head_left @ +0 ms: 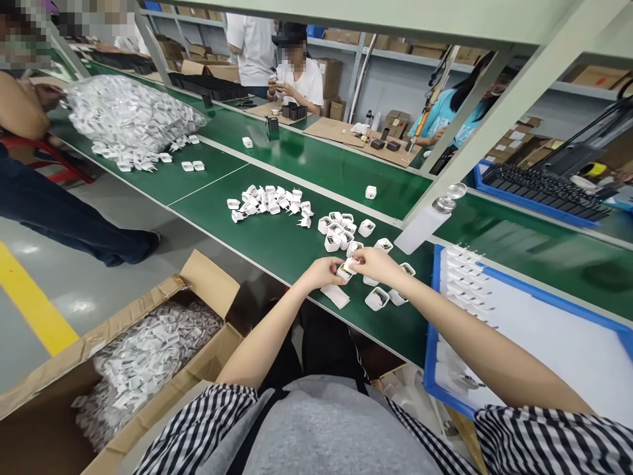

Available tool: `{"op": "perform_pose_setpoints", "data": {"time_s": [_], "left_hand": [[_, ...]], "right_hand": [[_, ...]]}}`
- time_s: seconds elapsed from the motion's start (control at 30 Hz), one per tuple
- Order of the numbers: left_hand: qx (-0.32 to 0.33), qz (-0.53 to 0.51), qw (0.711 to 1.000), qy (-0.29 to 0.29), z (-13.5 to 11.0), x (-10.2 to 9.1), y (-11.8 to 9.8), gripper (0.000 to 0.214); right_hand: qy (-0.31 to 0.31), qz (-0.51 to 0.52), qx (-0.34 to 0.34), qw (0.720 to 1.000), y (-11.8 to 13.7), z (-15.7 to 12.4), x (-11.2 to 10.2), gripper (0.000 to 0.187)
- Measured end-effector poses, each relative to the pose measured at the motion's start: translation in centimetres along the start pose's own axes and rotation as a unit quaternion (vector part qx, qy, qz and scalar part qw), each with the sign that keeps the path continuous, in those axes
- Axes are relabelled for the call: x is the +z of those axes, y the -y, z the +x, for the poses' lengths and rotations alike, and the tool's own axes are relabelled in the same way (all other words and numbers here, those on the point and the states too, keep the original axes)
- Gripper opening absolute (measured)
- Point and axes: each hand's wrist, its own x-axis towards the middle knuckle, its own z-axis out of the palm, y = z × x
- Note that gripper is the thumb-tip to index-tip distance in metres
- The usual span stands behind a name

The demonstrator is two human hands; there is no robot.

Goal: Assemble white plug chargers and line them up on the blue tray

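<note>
My left hand (324, 272) is closed around a white charger housing (343, 273), whose open end shows a bit of yellow inside. Pinched in my right hand (373, 265) is a small white plastic piece (351, 264), right at that open end; whether the two touch I cannot tell. Around my hands stand several open white housings (333, 241) with circuit parts inside, some partly hidden by my right hand and forearm. A folded white cloth or paper (336, 296) lies below my left hand. Further left is a loose pile of white plug caps (270, 199) with pins.
A blue-rimmed tray (548, 290) with rows of pinned white pieces is at my right, near a white bottle (422, 227) and a slanted post (514, 99). A cardboard box (210, 359) of white parts stands lower left. Co-workers sit across the green bench (208, 198).
</note>
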Motion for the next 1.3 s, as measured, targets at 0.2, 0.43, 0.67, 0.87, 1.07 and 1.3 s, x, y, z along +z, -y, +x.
{"op": "perform_pose_setpoints", "data": {"time_s": [0.2,0.43,0.67,0.87,1.07,1.3], "left_hand": [[0.013,0.013,0.999,-0.034,0.0,0.5,-0.4,0.042],[-0.002,0.011,0.998,-0.056,-0.6,1.2,-0.6,0.039],[-0.012,0.017,0.998,-0.067,-0.9,1.4,-0.7,0.037],[-0.011,0.035,0.998,-0.058,-0.8,1.5,-0.4,0.039],[0.013,0.053,0.997,-0.055,-0.7,1.5,-0.3,0.044],[0.010,0.051,0.998,-0.044,-0.9,1.2,-0.4,0.042]], "right_hand": [[0.018,0.015,-0.013,1.000,-0.2,-0.4,1.1,0.016],[0.019,-0.025,-0.018,0.999,0.0,-0.5,1.1,0.016],[0.040,-0.110,-0.025,0.993,0.6,0.0,0.8,0.013],[0.077,-0.158,-0.033,0.984,1.3,0.5,0.6,0.008],[0.110,-0.178,-0.042,0.977,1.1,0.9,0.2,0.006],[0.138,-0.221,-0.063,0.963,1.1,0.9,-0.8,0.013]]}}
